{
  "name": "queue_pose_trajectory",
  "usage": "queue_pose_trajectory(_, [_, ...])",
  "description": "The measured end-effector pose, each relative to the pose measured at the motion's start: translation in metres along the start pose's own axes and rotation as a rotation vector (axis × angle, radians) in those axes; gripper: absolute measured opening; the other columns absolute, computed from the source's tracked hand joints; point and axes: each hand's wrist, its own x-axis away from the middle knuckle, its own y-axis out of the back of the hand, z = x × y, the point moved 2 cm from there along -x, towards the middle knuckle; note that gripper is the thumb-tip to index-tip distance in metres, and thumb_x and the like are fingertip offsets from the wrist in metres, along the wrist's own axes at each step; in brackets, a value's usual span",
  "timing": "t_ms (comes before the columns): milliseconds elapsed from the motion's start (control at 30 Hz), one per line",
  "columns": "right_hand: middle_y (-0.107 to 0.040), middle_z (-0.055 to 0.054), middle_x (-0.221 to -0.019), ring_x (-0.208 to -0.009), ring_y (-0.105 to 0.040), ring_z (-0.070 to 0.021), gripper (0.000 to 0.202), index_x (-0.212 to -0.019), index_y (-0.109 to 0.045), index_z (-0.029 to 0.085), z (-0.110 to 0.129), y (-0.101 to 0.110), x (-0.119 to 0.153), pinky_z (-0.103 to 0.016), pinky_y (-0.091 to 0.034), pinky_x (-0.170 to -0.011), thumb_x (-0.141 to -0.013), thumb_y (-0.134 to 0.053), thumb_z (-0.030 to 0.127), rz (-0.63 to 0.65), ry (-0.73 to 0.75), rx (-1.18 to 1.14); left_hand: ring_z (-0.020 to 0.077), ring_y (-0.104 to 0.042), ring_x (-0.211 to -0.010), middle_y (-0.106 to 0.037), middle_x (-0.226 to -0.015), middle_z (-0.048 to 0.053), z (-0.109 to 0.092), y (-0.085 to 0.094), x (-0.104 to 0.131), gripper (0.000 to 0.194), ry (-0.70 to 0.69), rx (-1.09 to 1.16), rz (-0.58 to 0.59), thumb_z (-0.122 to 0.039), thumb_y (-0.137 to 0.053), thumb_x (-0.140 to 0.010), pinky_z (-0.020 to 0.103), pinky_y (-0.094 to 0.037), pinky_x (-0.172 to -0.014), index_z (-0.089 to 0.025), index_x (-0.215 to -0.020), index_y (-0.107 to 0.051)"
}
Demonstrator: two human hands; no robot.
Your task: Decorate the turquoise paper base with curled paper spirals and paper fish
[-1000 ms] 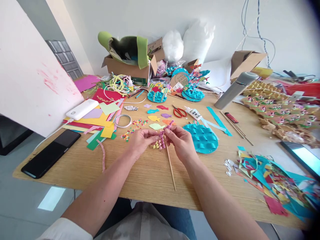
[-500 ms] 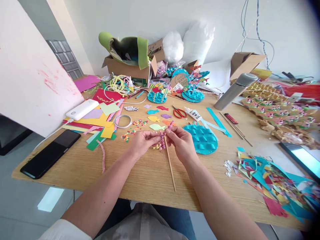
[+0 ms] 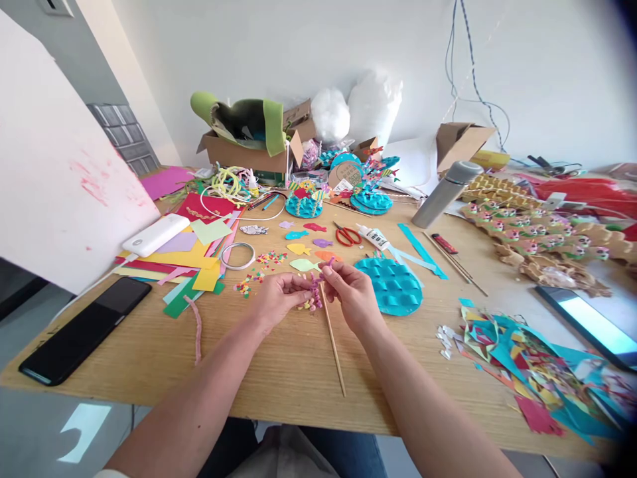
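Note:
Between my two hands is a curled purple pipe cleaner (image 3: 315,292), its tip poking up above the right fingers. My left hand (image 3: 286,295) pinches it from the left, and my right hand (image 3: 348,285) pinches its upper part between thumb and forefinger. A thin wooden stick (image 3: 334,345) runs from beside the fingers toward the table's front edge; whether a finger holds its top end I cannot tell. Small yellow and pink pieces (image 3: 302,307) lie under the hands. Just beyond them is a light green paper fish (image 3: 303,265). The woven blue paper disc (image 3: 391,284) lies right of my right hand.
Red scissors (image 3: 347,235) and a white glue bottle (image 3: 373,237) lie behind the disc. A grey flask (image 3: 445,196) stands back right, with paper scraps (image 3: 537,365) nearer. Left are a black phone (image 3: 84,332), a power bank (image 3: 155,234), a tape roll (image 3: 237,256) and a pink pipe cleaner (image 3: 197,328).
The view has shifted, so the table things sit lower and mostly further left. Both hands keep their pinch on the purple pipe cleaner, with only slight finger movement.

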Motion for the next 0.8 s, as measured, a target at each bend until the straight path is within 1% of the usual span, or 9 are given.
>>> queue_pose_trajectory(167, [-0.054,0.004,-0.055,-0.046,-0.044,-0.0071,0.028,-0.077,-0.068,0.016,-0.0024,0.0012,-0.0016,-0.021,-0.033,-0.043,-0.074,-0.074,0.043,-0.001,-0.004,-0.019,0.0135,-0.065,-0.066,-0.074,-0.075,0.004,-0.0015,-0.0034,0.0025,0.019,0.047,-0.077,0.043,-0.018,-0.078,-0.062,0.024,-0.047,-0.063,-0.013,-0.08,-0.072])
queue_pose_trajectory(300, [-0.055,0.003,-0.054,-0.045,-0.045,-0.0079,0.03,-0.075,-0.067,0.017,-0.0008,-0.001,-0.0005,-0.022,-0.034,-0.042,-0.072,-0.074,0.046,0.027,-0.038,-0.02,0.0135,-0.065,-0.067,-0.074,-0.075,0.004,-0.0026,-0.0056,0.0045,0.014,0.088,-0.103,0.067,-0.02,-0.075,-0.066,0.024,-0.047,-0.064,-0.013,-0.078,-0.072])
queue_pose_trajectory(433, [-0.054,0.003,-0.051,-0.044,-0.043,-0.0075,0.031,-0.075,-0.069,0.016,0.0018,-0.0006,-0.0001,-0.022,-0.033,-0.042,-0.072,-0.073,0.047,-0.002,-0.056,-0.02,0.0122,-0.062,-0.066,-0.072,-0.072,0.004,-0.0009,-0.005,0.0044,0.013,0.099,-0.126,0.097,-0.023,-0.076,-0.065,0.023,-0.045,-0.065,-0.013,-0.073,-0.073])
queue_pose_trajectory(633, [-0.052,0.003,-0.048,-0.043,-0.04,-0.0072,0.028,-0.07,-0.07,0.015,0.0037,0.001,-0.0007,-0.022,-0.028,-0.042,-0.072,-0.072,0.043,-0.04,-0.041,0.004,0.0099,-0.055,-0.059,-0.069,-0.065,0.002,0.002,-0.0029,0.0043,0.015,0.15,-0.176,0.122,-0.025,-0.076,-0.061,0.024,-0.041,-0.062,-0.013,-0.07,-0.074])
queue_pose_trajectory(800, [-0.053,0.003,-0.05,-0.045,-0.041,-0.007,0.025,-0.068,-0.071,0.015,0.0029,0.0021,-0.0007,-0.023,-0.028,-0.043,-0.072,-0.073,0.04,-0.037,-0.042,-0.002,0.0093,-0.05,-0.056,-0.062,-0.058,0.0,0.0045,-0.0028,0.0036,0.016,0.163,-0.187,0.189,-0.027,-0.076,-0.059,0.024,-0.039,-0.059,-0.013,-0.066,-0.074])
